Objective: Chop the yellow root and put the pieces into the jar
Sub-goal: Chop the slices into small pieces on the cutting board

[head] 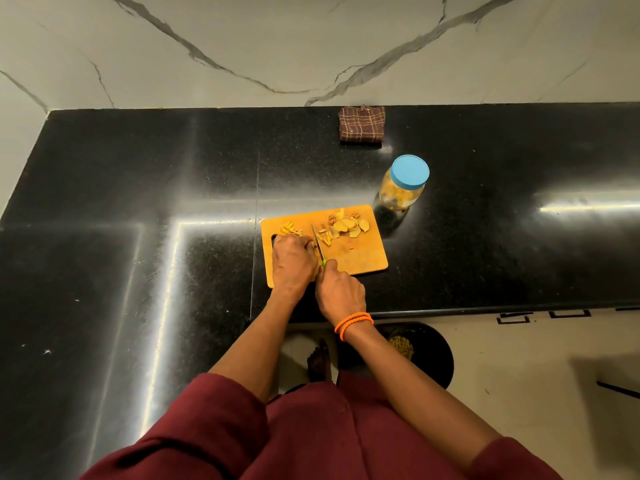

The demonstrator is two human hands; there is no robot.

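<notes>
An orange cutting board (360,258) lies on the black counter. Yellow root slices (348,225) are heaped at its far right, thin strips (325,239) lie by the blade, and smaller cut pieces (290,229) sit at the far left. My right hand (341,292) grips a green-handled knife (318,241), its blade pointing away across the board. My left hand (292,261) has curled fingers pressed down on a piece of root right beside the blade; the piece is hidden under the fingers. The jar (403,185), with a blue lid on, stands beyond the board's right corner.
A folded brown checked cloth (362,124) lies at the counter's back edge by the marble wall. The counter's front edge (485,308) runs just behind my wrists. A black bin (436,351) with scraps stands on the floor below, near my foot.
</notes>
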